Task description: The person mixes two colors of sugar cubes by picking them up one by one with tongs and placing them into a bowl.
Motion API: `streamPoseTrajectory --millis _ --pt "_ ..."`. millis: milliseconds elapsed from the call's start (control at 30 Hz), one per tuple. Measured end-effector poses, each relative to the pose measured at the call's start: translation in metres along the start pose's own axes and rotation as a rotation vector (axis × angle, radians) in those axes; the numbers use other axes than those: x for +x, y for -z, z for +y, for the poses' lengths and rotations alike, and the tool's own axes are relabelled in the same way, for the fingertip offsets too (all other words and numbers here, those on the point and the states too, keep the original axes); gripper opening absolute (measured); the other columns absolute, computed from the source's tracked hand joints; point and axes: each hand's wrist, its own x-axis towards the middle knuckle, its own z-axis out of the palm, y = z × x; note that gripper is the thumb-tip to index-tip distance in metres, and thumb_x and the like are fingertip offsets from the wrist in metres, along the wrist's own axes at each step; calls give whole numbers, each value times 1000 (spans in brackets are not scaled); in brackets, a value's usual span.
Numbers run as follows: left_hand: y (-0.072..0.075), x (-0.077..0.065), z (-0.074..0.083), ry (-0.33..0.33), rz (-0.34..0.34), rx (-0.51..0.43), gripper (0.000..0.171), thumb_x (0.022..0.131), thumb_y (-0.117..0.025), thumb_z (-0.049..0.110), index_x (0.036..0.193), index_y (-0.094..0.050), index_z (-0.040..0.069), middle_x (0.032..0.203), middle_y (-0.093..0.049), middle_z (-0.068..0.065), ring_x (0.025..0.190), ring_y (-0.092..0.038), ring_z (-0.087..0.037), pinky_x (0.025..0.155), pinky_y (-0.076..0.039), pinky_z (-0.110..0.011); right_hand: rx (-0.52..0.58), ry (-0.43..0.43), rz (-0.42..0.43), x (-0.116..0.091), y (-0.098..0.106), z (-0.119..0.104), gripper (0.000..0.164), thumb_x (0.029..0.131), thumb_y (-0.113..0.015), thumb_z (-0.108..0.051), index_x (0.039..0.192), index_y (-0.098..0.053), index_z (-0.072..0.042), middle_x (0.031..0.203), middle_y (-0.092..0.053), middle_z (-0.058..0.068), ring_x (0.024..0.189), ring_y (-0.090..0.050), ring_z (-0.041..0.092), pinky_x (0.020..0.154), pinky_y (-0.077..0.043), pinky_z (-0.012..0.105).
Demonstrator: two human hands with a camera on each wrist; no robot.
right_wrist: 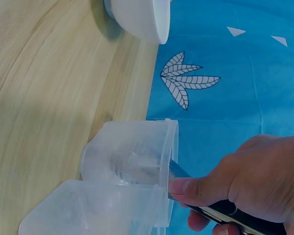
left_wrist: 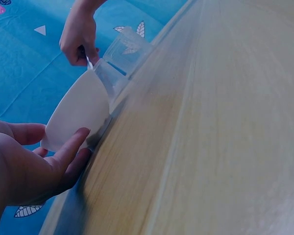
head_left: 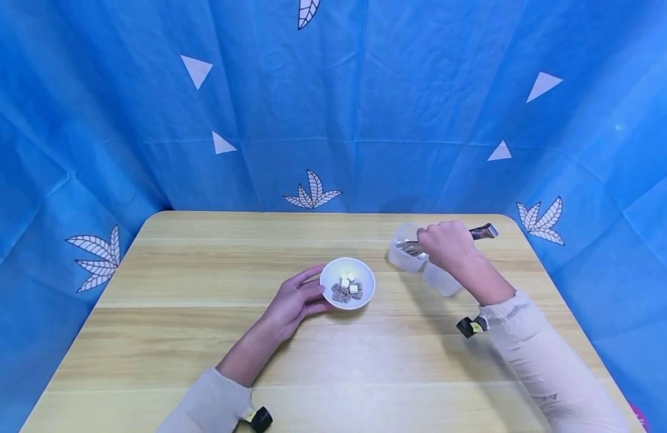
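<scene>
My left hand (head_left: 298,299) holds a white bowl (head_left: 347,260) by its left side, fingers and thumb at its rim and wall. Brown cubes (head_left: 343,294) lie in the bowl with several white cubes (head_left: 353,289). Metal tongs (head_left: 483,232) with pronged ends and dark handles are gripped in my right hand (head_left: 448,243). Their prongs are over the far clear plastic container (head_left: 402,260), where some white pieces show. In the right wrist view, the tongs' front end goes into the container's mouth, and its tips are blurred by the frosted wall.
A second clear container (head_left: 440,281) stands right against the first, partly under my right forearm. The wooden table (head_left: 203,337) carries everything. Behind its far edge and along its sides hangs a blue patterned cloth (head_left: 333,108).
</scene>
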Motion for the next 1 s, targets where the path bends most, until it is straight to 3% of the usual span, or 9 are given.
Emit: streamPoseTrajectory --millis 333,633,867,1000 --pt "0 0 -1 1 0 -5 57 99 -58 -1 153 -50 13 146 -58 -26 123 -68 -35 98 -64 -45 15 -24 23 -11 2 3 10 85 -69 1 78 -68 -7 53 -45 0 49 -29 14 36 -31 27" --pt "1 -1 0 -7 1 -15 58 98 -59 -2 153 -50 13 146 -58 -27 124 -67 -36 99 -64 -46 20 -30 20 -17 7 5 5 89 -71 -3 85 -74 -5 52 -41 -1 45 -31 14 40 -19 22" --pt "0 0 0 -1 -1 -14 58 99 -59 -2 154 -48 12 148 -56 -28 127 -65 -38 99 -64 -44 36 -39 67 -22 13 6 15 91 -74 -9 78 -69 -6 51 -37 -2 47 -26 13 40 -18 23" --pt "0 0 0 -1 2 -16 58 98 -59 -2 154 -49 13 147 -57 -27 128 -65 -39 99 -64 -44 48 -52 45 -24 17 9 14 91 -75 -10 79 -69 -6 52 -39 -2 47 -26 13 40 -18 24"
